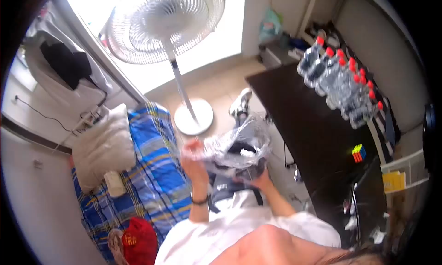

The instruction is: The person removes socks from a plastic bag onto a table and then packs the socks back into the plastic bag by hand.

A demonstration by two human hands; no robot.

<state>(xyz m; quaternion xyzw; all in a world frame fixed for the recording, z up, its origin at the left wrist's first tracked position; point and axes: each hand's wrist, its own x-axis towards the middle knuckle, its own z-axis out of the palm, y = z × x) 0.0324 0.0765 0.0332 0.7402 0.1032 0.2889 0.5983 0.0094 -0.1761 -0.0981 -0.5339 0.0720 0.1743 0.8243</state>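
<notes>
Clear plastic bag (215, 148): center of the frame, between both hands, crumpled, with a loose, opened-out upper side; dark patch (236, 148) and white scrap (249, 152) within or behind the film, too blurred to tell which.
Left hand (194, 160): fingers closed on the bag's left edge; exact finger placement blurred. Black wristband (200, 201) below.
Right hand (261, 179): gripping from beneath at the bag's lower right, fingertips partly hidden.
Handling: probably light, limp and slippery, likely to crinkle, sag or tear under a sharp pull.
Hold: best by gathered film at the left edge, with support under the lower right; a single stretched layer best avoided.
Dark table (294, 122): right of frame, bearing red-capped bottles (338, 83) and a Rubik's cube (358, 153).
Plaid bedding (154, 173): left of frame, under a beige pillow (103, 147).
Pedestal fan (168, 16): upper left to upper center.
</notes>
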